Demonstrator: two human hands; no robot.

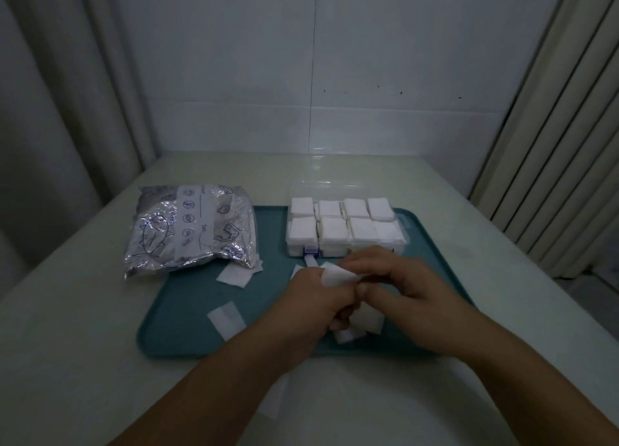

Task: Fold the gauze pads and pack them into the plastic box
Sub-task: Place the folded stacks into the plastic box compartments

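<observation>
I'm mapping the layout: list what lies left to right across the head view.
Foil bag → loose gauze pad → left hand → right hand, with the box behind them, all over the tray.

Bare forearms, apparently sleeveless; left hand [311, 298], right hand [398, 291] ungloved.

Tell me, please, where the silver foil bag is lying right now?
In the head view the silver foil bag lies on the table, at the teal tray's far left corner, left of the clear plastic box.
</observation>
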